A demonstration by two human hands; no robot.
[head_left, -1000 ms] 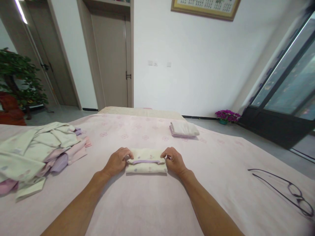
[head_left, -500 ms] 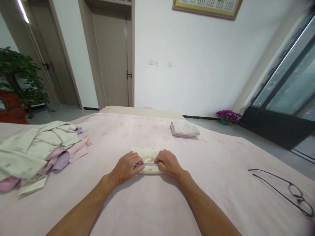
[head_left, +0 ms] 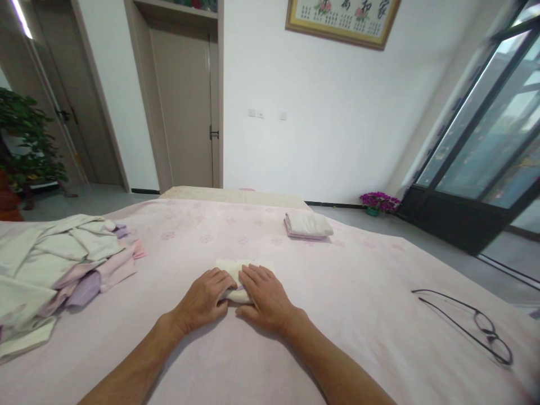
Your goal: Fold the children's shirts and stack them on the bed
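A small folded cream cloth garment (head_left: pixel 231 269) with a thin lilac edge lies in front of me, partly hidden under both hands. My left hand (head_left: pixel 206 297) is closed over its left side, fingers curled on top and the thumb at the near edge. Across the right part of the garment my right hand (head_left: pixel 266 298) lies flat, its fingers stretched out and the thumb apart, pointing left along the near edge.
A pink flowered sheet (head_left: pixel 358 292) covers the surface. To the left is a heap of cream, pink and lilac clothes (head_left: pixel 80 247). A neatly folded stack of cloth (head_left: pixel 307 225) sits farther back. Eyeglasses (head_left: pixel 485 332) rest at the right.
My right hand has moved left and changed from pinching the lilac edge to lying flat on the garment. The left hand remains on its left side. The view has shifted slightly.
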